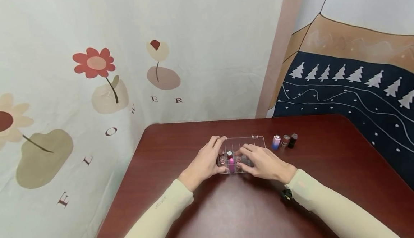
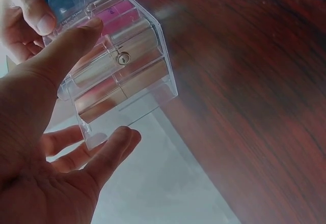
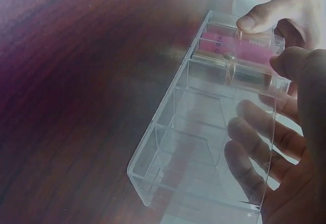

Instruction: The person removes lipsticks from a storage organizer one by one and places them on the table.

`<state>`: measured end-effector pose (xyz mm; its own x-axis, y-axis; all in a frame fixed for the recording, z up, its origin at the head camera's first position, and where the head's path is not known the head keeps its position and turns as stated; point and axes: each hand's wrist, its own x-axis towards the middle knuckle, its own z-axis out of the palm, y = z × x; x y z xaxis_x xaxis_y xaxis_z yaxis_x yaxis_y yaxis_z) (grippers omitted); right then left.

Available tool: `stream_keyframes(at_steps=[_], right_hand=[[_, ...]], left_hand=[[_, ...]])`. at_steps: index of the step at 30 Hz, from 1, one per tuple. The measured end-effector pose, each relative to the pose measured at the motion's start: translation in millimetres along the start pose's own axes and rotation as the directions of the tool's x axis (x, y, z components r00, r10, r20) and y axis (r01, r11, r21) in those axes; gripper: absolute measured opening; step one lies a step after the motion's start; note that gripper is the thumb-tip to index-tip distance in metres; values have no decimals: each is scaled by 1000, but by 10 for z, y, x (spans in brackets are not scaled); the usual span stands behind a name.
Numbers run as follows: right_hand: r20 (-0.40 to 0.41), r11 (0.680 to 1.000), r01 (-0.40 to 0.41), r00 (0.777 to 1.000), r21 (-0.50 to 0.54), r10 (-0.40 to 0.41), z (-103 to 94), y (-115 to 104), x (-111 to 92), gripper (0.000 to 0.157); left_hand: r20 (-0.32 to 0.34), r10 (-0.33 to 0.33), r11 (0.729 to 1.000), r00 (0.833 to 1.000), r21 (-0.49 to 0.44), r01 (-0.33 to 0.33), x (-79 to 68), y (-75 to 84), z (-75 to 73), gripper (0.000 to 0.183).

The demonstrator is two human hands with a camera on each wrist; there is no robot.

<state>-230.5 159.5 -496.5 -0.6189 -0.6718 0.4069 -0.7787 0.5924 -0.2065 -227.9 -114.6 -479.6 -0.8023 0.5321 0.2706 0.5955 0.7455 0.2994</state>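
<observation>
A clear lipstick organizer [image 1: 244, 137] stands on the table, with lipsticks in its left compartments. One lipstick [image 1: 231, 165] is bright pink, and gold-toned lipsticks [image 2: 142, 81] stand beside it. At the left end, my left hand [image 1: 207, 157] grips the organizer, thumb at the front and fingers toward the back. My right hand [image 1: 263, 160] reaches over the middle of the organizer. Its thumb touches the front near the filled compartments, and its fingers [image 3: 247, 168] spread apart, seen through the clear plastic. The right index fingertip is hidden in the right wrist view.
Three more lipsticks stand right of the organizer: a pink-and-blue one [image 1: 276, 142], a brownish one [image 1: 285, 141] and a black one [image 1: 293, 141]. The reddish-brown table [image 1: 161, 144] meets printed curtains [image 1: 220, 79] at the back and sides.
</observation>
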Motion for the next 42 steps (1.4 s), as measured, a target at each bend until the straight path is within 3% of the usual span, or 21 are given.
stream_keyframes(at_steps=[14,24,42], right_hand=[[-35,1000,6,999,3,-6,-38,0,-22,23],[-37,1000,-13,999,6,14,10,-15,-25,21],[-55,1000,16,998,-3,-16,-63,12,-22,21]], left_hand=[[-20,14,1000,1000,-10,-14,15,47,-41,114],[11,-8,1000,1000,12,7,-17,2,-16,114],[-13,9,1000,1000,22,-9,-22,15,13,114]])
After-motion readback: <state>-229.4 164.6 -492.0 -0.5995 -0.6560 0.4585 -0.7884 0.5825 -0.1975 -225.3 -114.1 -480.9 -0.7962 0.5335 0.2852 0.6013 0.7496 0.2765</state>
